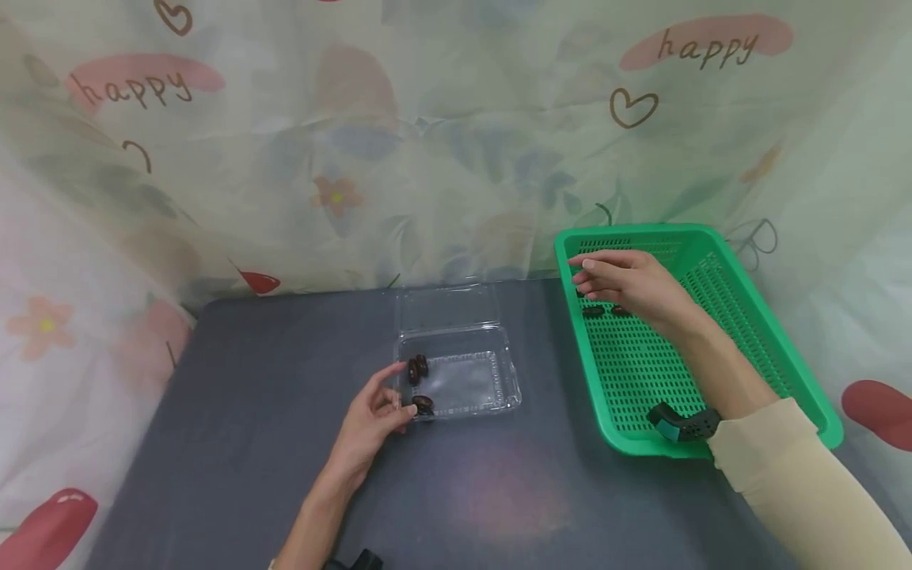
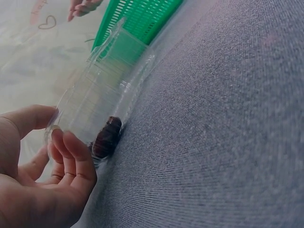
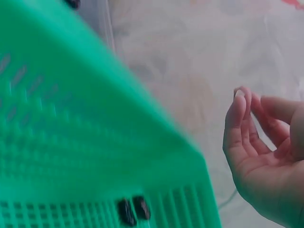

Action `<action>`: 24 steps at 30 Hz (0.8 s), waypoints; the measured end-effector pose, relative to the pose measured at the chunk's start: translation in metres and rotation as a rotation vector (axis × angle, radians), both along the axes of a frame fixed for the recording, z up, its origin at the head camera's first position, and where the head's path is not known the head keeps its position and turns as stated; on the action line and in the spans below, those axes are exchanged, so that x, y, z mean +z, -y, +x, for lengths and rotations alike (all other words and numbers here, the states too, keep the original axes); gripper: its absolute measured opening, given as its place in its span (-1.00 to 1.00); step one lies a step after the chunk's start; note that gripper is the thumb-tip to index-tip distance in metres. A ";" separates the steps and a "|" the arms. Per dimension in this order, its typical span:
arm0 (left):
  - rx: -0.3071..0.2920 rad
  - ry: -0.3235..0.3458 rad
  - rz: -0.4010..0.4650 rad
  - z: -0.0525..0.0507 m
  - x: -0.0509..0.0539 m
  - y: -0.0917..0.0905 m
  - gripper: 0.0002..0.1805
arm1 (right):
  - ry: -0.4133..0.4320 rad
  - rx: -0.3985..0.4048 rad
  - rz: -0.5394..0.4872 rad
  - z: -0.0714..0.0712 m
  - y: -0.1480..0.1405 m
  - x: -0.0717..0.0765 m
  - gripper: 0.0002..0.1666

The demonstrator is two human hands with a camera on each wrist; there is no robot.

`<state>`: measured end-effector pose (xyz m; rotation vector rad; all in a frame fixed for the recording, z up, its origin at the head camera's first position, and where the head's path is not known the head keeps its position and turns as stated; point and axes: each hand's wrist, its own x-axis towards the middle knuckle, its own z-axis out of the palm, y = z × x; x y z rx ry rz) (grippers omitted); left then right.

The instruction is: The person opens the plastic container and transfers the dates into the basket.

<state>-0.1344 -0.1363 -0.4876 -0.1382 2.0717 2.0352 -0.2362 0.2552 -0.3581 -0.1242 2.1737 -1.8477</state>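
Head view: my right hand (image 1: 634, 285) hides part of the basket (image 1: 590, 360) and partly covers one of the dark pieces (image 1: 593, 312). My sleeve (image 1: 805, 483) leaves the frame at 4 o'clock. The black item (image 1: 366, 559) at 7 o'clock is cut off, unidentifiable. Left wrist view: my left hand (image 2: 52, 190) obscures the near end of the clear box (image 2: 85, 97). Right wrist view: the basket's rim is blurred; one dark piece is cropped at 11 o'clock.

Perhaps a home: flower-and-heart printed curtains (image 1: 442, 214) hang behind and beside a grey, fabric-topped table (image 1: 285, 396).
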 end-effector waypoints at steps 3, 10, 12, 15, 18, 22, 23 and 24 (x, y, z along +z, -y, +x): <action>-0.001 0.001 -0.004 0.001 0.000 0.000 -0.27 | 0.016 0.010 -0.027 0.004 0.014 0.001 -0.49; 0.003 0.004 -0.004 0.000 -0.002 -0.001 -0.26 | 0.024 0.086 -0.046 0.012 0.043 -0.001 -0.49; 0.006 0.002 -0.006 0.000 -0.001 -0.001 -0.26 | 0.022 0.103 -0.046 0.013 0.052 -0.003 -0.52; 0.005 0.002 -0.019 0.000 0.000 -0.001 -0.26 | 0.021 0.122 -0.062 0.016 0.067 -0.004 -0.58; 0.000 0.003 -0.036 0.001 0.000 0.000 -0.26 | 0.016 0.146 -0.088 0.020 0.082 -0.005 -0.60; -0.004 0.000 -0.044 0.001 0.001 0.000 -0.26 | 0.006 0.179 -0.092 0.026 0.098 -0.005 -0.62; -0.004 -0.001 -0.042 0.001 0.001 -0.001 -0.27 | 0.005 0.184 -0.092 0.027 0.102 -0.005 -0.62; -0.004 -0.002 -0.041 0.001 0.001 -0.001 -0.26 | 0.002 0.190 -0.090 0.028 0.105 -0.006 -0.62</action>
